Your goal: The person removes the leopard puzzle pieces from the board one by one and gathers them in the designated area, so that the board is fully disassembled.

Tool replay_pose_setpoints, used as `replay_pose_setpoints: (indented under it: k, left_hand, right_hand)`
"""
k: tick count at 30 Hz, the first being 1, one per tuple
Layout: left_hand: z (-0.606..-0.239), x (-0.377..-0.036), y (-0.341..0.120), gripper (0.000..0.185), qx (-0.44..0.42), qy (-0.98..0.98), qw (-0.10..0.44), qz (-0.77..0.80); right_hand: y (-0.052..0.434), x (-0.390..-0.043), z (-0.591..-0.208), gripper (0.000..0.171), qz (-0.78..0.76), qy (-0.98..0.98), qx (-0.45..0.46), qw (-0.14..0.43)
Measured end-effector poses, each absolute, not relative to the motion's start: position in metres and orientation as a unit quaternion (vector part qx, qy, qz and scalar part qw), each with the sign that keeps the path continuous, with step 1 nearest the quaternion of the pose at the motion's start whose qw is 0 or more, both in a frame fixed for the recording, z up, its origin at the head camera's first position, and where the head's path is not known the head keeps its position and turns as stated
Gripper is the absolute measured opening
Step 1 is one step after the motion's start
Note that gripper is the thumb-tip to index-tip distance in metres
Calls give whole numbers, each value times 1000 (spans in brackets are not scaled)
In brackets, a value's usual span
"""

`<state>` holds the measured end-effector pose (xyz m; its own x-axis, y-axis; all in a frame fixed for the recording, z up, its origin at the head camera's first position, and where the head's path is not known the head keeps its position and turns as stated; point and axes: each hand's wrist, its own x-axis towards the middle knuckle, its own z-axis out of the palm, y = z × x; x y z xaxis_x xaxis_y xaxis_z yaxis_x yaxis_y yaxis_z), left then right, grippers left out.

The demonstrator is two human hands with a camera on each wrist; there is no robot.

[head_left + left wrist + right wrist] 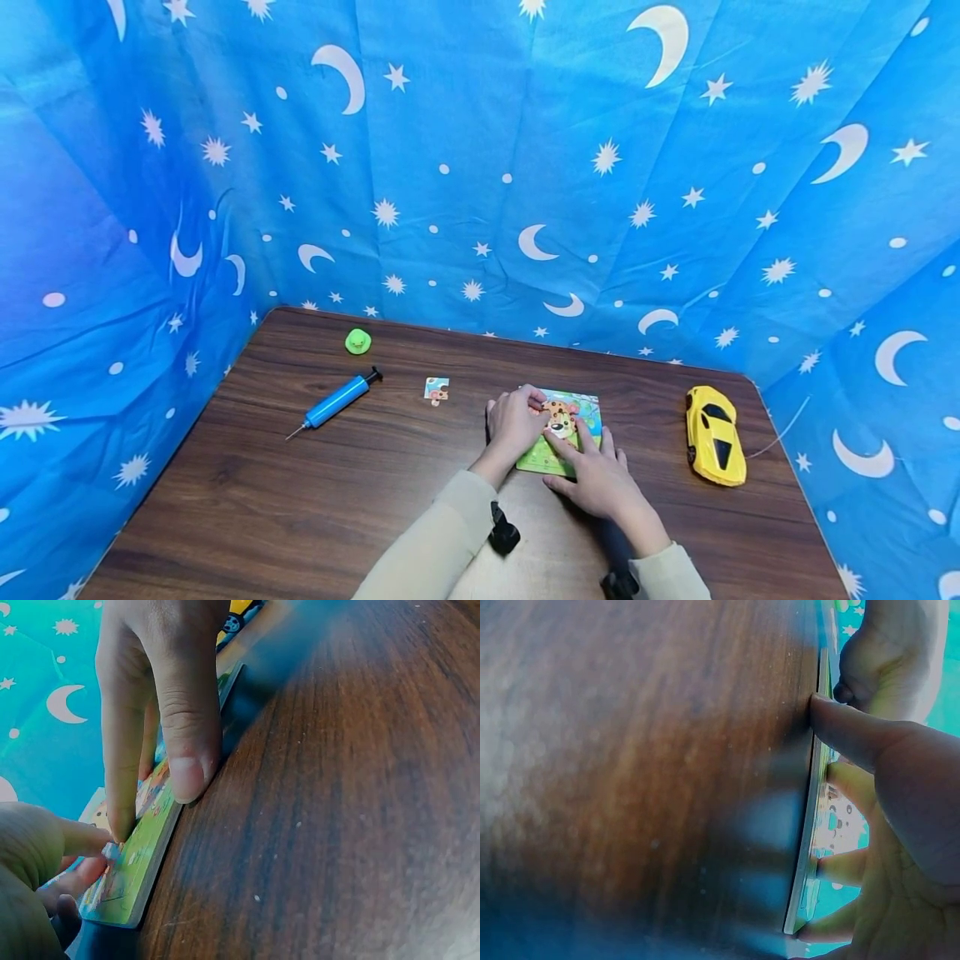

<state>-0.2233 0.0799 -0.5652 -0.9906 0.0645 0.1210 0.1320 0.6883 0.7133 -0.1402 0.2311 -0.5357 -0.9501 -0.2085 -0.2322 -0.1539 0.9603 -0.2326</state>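
Note:
A small jigsaw puzzle board (536, 461) with a green lower part and a spotted cartoon animal lies right of the table's middle. At its left side, my left hand (516, 423) pinches a small puzzle piece (111, 852) between thumb and fingertips, low over the board; most of that piece is hidden by the fingers. My right hand (600, 482) spreads over the lower right of the board. Its index fingertip presses on the picture close to the pinched piece, and its thumb rests by the board's near edge. A loose puzzle piece (437, 389) lies left of the board.
A green rubber duck (357, 342) and a blue hand pump (337, 403) with a thin needle lie on the left of the wooden table (300, 517). On the right stands a yellow toy car (715, 437). A blue star-and-moon curtain (465, 167) surrounds the table.

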Motion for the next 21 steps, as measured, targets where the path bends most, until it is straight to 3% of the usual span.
replay_pose_setpoints:
  k: [21]
  left_hand:
    - [-558,-219,52,6,-76,-875,70,-473]
  right_hand:
    - [230,-141,-537,73,-107,982,-95,124]
